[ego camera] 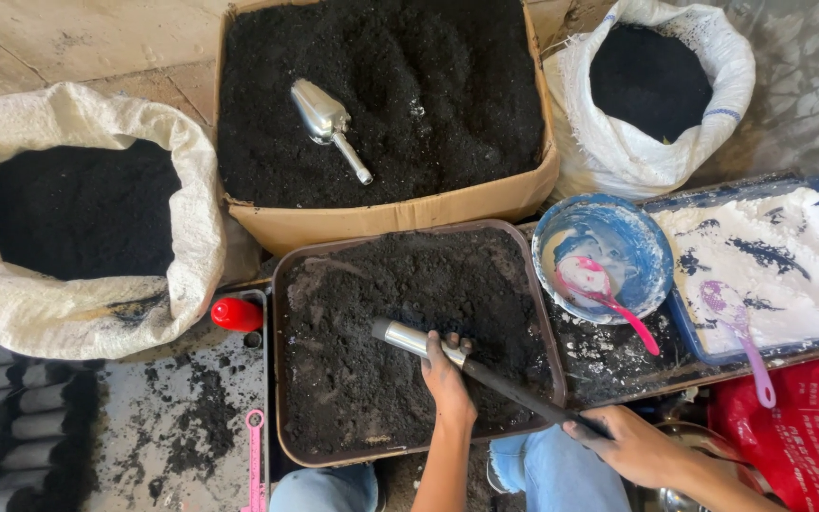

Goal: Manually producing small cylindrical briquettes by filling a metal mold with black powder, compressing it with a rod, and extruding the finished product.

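A brown tray (pixel 282 313) filled with dark soil lies in front of me. Across it I hold a long tool (pixel 504 387) with a silver metal tip (pixel 400 335) and a dark shaft. My left hand (pixel 447 374) grips the tool just behind the metal tip, resting on the soil. Off the tray's near right corner, my right hand (pixel 632 444) is closed around the rear end of the shaft. The tip lies at the soil surface near the tray's middle.
Behind the tray stands a cardboard box (pixel 381 220) of soil with a metal scoop (pixel 327 121). White sacks (pixel 97 313) (pixel 618 152) of dark material flank it. To the right are a blue bowl (pixel 642 237) with a pink spoon (pixel 609 299) and a blue tray (pixel 680 318) of white powder. A red cap (pixel 236 314) sits at the left.
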